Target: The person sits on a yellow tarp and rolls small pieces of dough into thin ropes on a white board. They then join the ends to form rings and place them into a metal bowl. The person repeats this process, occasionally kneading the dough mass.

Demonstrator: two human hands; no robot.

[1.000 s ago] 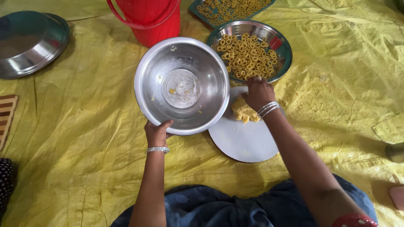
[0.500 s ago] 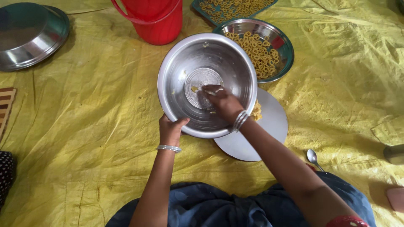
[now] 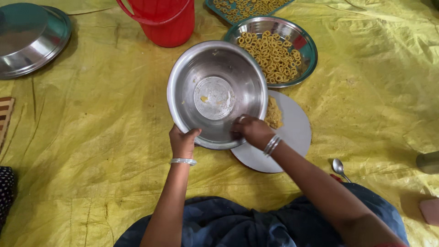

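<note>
At the moment of inspection, a large steel bowl (image 3: 217,93) stood tilted toward the wearer over a yellow sheet (image 3: 91,137), its open mouth facing the camera and its inner floor showing only a few yellow scraps. The left hand (image 3: 183,142) was closed on the bowl's near rim, thumb inside and fingers hidden beneath, carrying the tilt. The right hand (image 3: 254,131) lay against the inner wall at the near-right side of the bowl, fingers curled together and pressed to the metal; whether they pinched any scrap could not be told. Both hands therefore sat at the near edge, with the bowl lying directly beyond them, away from the body, the right hand being the one inside it. The bowl, being round, offered no long axis; its tilt ran from far to near. Just to the right, partly under the bowl's rim, lay a flat grey round plate (image 3: 288,142) bearing a small heap of yellow dough (image 3: 273,113) at its far-left part, close beside the right hand. Beyond that stood a second steel bowl (image 3: 274,52) filled with yellow ring-shaped pieces, and a teal tray (image 3: 215,7) of the same at the far edge. A red bucket (image 3: 160,20) stood far centre, a steel lid (image 3: 29,39) far left, and a spoon (image 3: 339,168) near right beside the wearer's dark blue garment (image 3: 228,226).
</note>
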